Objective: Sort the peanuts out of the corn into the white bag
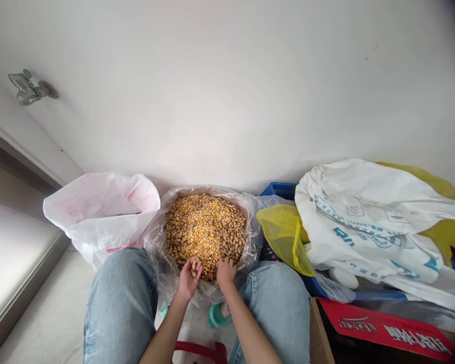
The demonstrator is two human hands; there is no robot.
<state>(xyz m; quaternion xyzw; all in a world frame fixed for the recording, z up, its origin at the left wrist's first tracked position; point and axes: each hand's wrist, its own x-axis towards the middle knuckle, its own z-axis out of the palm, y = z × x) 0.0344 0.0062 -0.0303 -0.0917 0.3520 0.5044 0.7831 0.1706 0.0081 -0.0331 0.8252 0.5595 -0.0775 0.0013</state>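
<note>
A clear plastic bag lines a round container full of unshelled peanuts mixed with yellow corn kernels. My left hand, palm turned up at the near rim, has its fingers curled around at least one peanut. Beside it, my right hand reaches down into the near right part of the pile with its fingers bent. Its fingertips are partly hidden among the peanuts, so what they pinch is not visible.
A white woven sack stands open on the left. To the right lie a yellow mesh bag, a printed white sack, a blue crate and a red-edged carton. The white wall rises behind.
</note>
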